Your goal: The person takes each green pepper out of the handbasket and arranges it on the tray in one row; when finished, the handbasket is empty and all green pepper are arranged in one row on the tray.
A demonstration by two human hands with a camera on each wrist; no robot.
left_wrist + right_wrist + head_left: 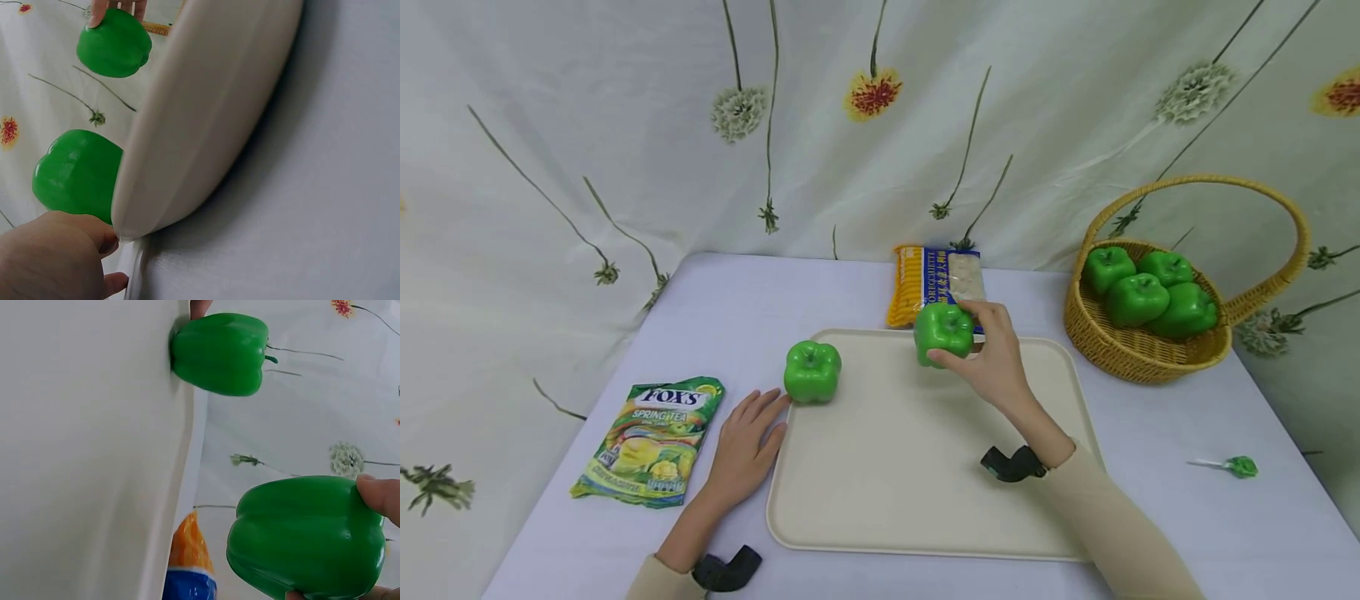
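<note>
My right hand (996,358) grips a green bell pepper (942,333) above the far part of the beige tray (910,500). In the right wrist view, the thumb and fingertips hold this pepper (306,537) from its sides. A second green bell pepper (812,372) stands upright on the tray's far left corner. My left hand (748,446) lies palm down beside the tray's left edge, its fingers fairly straight, the fingertips close to that second pepper. Whether they touch it I cannot tell.
A wicker basket (1105,346) with several green peppers (1138,300) stands at the back right. Behind the tray lies a pasta bag (904,287). A Fox's candy bag (651,442) lies left of my left hand, and a green lollipop (1242,467) lies at the right.
</note>
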